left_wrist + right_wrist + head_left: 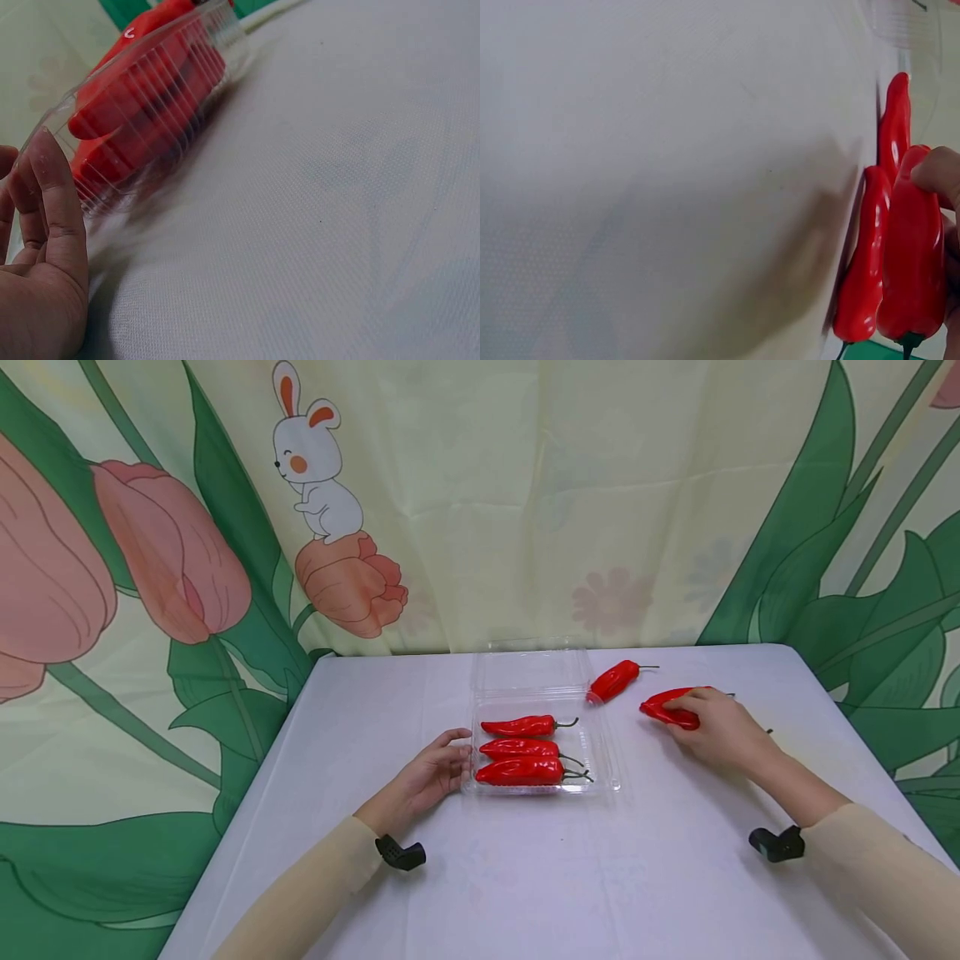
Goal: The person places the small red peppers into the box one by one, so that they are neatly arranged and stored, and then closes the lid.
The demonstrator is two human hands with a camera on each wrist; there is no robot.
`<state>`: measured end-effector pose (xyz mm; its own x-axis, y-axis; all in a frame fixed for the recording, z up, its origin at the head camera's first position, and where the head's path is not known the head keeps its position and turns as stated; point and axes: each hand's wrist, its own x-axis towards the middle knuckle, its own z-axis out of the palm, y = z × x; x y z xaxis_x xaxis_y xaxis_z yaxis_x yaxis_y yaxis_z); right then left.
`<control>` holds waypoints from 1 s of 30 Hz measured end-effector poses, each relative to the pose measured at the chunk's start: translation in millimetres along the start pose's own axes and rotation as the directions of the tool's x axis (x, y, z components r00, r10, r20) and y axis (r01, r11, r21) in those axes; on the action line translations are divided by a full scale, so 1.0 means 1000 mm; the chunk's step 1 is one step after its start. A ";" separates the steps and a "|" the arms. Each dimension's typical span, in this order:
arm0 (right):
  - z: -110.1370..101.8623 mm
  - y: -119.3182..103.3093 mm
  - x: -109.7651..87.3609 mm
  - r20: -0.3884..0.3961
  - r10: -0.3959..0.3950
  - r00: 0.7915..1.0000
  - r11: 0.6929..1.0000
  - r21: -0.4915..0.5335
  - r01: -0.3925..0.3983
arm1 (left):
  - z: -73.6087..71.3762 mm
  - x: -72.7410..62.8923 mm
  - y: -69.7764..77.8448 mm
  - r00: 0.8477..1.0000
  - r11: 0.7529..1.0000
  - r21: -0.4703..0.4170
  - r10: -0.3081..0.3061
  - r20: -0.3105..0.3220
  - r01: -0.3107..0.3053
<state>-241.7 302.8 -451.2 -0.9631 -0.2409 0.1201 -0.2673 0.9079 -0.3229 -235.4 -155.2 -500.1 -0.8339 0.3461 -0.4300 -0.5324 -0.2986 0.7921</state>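
Note:
My right hand (720,731) grips a glossy red chili pepper (915,255) at the right of the table, thumb on its side. Close beside it on the cloth lies another red pepper (864,262), partly covered by the hand in the head view. On the left, my left hand (427,777) touches the left edge of a clear plastic container (603,752) with loosely bent fingers; fingertips (46,154) meet its rim in the left wrist view. Three red peppers lie side by side in the container, the nearest one (521,771) with its stem pointing right.
The container's clear lid (532,672) stands open toward the back. Another red pepper (615,683) lies by the lid's right edge. A white cloth covers the table (495,877), and a printed curtain (480,527) hangs right behind its back edge.

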 end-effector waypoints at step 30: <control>-0.002 -0.032 0.012 -0.108 -0.148 0.983 0.988 0.034 0.152 | 0.001 -0.001 0.002 1.000 1.000 -0.019 -0.005 0.006 0.005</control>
<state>-244.5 271.8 -437.5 -0.9041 -0.3338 0.2670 -0.4115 0.8487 -0.3323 -235.1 -155.5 -498.0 -0.8305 0.3530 -0.4309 -0.5389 -0.3138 0.7817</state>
